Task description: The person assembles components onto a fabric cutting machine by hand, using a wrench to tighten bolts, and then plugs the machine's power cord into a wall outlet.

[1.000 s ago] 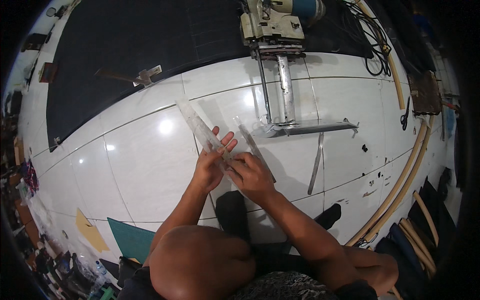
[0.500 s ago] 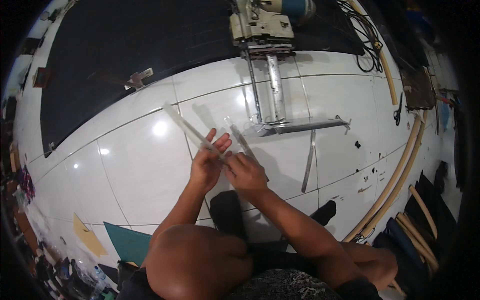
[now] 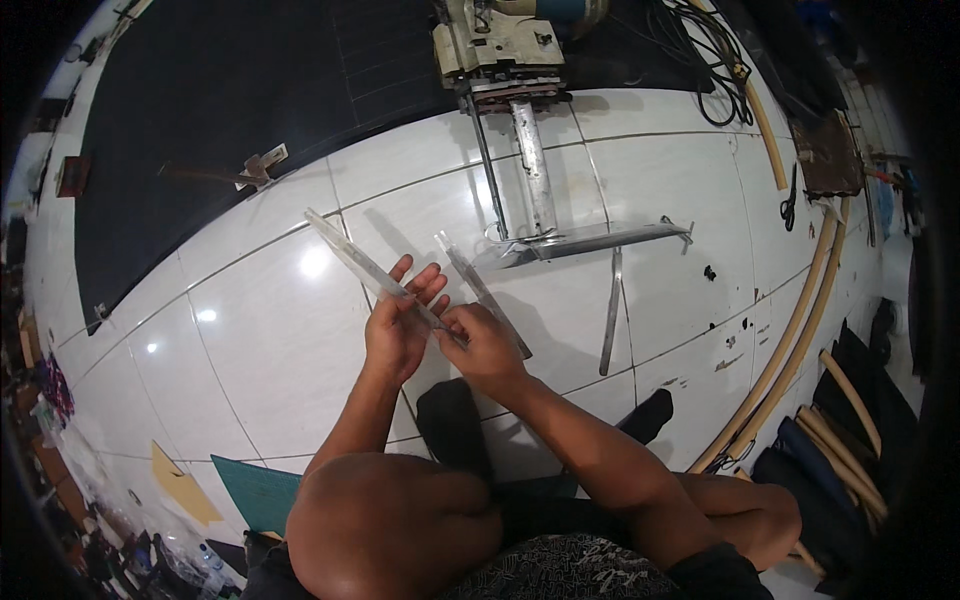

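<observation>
A long, narrow, pale grey strip [image 3: 352,258] slants across my hands, its far end pointing up and left above the tiled floor. My left hand [image 3: 397,335] is palm up with the strip between thumb and palm, its fingers stretched out beyond. At the strip's near end, my right hand [image 3: 482,345] is closed, pinching it with curled fingers. A similar clear and grey strip [image 3: 478,285] lies on the floor just past my right hand. Farther right lies another thin grey strip [image 3: 611,315]. Whether the held strip is metal or plastic I cannot tell.
Ahead stands a cream-coloured machine [image 3: 505,50] with a metal arm [image 3: 530,150] and a long metal plate [image 3: 590,240]. Black sheet material [image 3: 230,90] covers the far floor. Black cables [image 3: 715,65], scissors [image 3: 790,200] and long tan tubes [image 3: 790,340] lie to the right.
My view has shifted slightly, so the machine appears farther left and higher. Both hands keep hold of the strip, and its far end has dipped a little.
</observation>
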A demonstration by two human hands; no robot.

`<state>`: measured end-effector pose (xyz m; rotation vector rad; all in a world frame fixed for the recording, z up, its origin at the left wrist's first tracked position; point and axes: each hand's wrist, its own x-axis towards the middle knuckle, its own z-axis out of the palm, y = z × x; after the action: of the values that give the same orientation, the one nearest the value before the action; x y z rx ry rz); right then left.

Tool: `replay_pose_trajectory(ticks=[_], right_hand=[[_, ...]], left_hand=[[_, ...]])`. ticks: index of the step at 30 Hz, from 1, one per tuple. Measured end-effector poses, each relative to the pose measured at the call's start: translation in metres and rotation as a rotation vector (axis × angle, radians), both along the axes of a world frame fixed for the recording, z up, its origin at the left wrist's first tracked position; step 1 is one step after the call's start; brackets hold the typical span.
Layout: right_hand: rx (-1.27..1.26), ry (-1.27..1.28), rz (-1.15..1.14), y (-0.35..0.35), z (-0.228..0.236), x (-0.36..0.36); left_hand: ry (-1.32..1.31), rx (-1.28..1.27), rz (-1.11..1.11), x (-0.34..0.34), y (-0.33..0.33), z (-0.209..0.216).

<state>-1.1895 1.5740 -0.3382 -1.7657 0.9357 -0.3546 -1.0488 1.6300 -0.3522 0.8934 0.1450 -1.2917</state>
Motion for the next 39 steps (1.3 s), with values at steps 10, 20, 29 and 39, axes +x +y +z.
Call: replay_pose_trajectory(ticks=[10,20,29,39], right_hand=[[-0.078,0.021,-0.03,0.0,-0.007,-0.009],[0.058,0.136,-0.1,-0.01,-0.01,-0.045],[0.043,0.8,-0.497,-0.059,-0.011,-0.198],[0.035,0.617,-0.699,-0.045,-0.045,-0.204]], left_hand=[[-0.155,0.123,-0.071,-0.009,-0.004,0.013],[-0.117,0.153,-0.135,-0.005,-0.001,0.004],[-0.046,0.088,-0.089,-0.011,-0.001,-0.009],[-0.003,0.079,-0.146,-0.012,-0.003,-0.012]])
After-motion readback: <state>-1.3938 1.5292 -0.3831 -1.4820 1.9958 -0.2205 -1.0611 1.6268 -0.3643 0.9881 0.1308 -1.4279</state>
